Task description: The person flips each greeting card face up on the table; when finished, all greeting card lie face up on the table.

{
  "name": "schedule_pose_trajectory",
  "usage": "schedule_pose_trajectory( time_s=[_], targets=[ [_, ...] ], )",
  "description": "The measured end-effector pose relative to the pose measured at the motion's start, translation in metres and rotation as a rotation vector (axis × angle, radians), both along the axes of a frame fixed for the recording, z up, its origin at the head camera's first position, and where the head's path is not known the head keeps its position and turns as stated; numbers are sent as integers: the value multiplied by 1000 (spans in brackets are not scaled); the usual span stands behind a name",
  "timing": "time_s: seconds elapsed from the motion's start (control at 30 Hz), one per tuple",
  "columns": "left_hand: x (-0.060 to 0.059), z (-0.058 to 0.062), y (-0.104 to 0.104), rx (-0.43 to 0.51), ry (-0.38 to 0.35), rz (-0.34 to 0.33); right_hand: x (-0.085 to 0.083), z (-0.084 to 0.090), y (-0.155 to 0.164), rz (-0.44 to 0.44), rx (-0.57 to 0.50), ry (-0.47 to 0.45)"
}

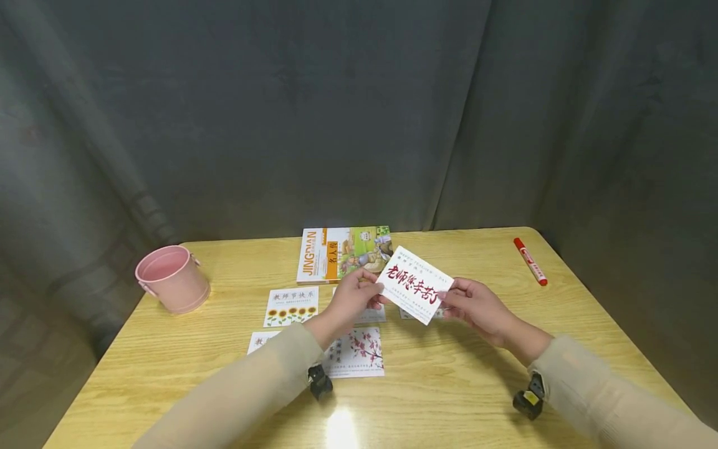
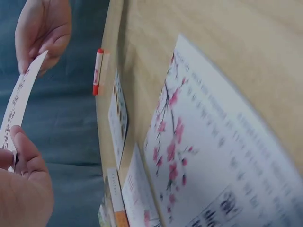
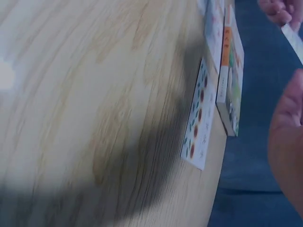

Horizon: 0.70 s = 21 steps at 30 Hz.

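A white greeting card [image 1: 414, 285] with large red Chinese lettering is held up over the table, tilted down to the right. My left hand [image 1: 353, 298] pinches its left corner between thumb and fingers. At the opposite edge my right hand [image 1: 481, 308] pinches the card too. Several other cards lie flat below: a sunflower card [image 1: 291, 306], a card with pink blossoms [image 1: 359, 354], and others partly hidden by the left hand and sleeve. Beneath the held card, another sunflower card [image 3: 199, 120] shows in the right wrist view.
A book [image 1: 342, 254] with an orange and green cover lies at the table's back edge. To the left stands a pink bucket [image 1: 178, 280]. A red marker [image 1: 530, 261] lies at the back right. Dark curtains [image 1: 291, 118] hang behind the wooden table [image 1: 449, 399].
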State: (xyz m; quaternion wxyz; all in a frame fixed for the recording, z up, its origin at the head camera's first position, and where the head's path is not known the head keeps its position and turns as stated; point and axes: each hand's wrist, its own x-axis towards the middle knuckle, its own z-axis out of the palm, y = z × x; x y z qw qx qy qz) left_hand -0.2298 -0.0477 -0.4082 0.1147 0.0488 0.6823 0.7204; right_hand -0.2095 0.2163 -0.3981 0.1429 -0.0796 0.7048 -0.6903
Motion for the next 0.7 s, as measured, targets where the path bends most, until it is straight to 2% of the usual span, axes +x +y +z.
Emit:
schedule_pose_trajectory(
  time_s=[0.07,0.13,0.23,0.33,0.47,0.57,0.7],
  targets=[
    [2,-1,0,-17,-24,-35,0,1,1,-53,-33,8],
    [4,-4,-1,-72,-32,-96,-1,1,3,-102,-35,12],
    [6,-9,-4,-220,20,-217,-3,-1,10,-97,41,-8],
    [7,-14,-9,-411,143,-299,-3,-9,19,-24,169,-59],
    [11,-16,-12,-640,326,-355,0,-22,27,71,333,-108],
    [18,-13,-7,-767,444,-439,4,-29,29,91,456,-77],
    [32,-10,6,-964,607,-591,9,-34,28,106,563,-29]
  ],
)
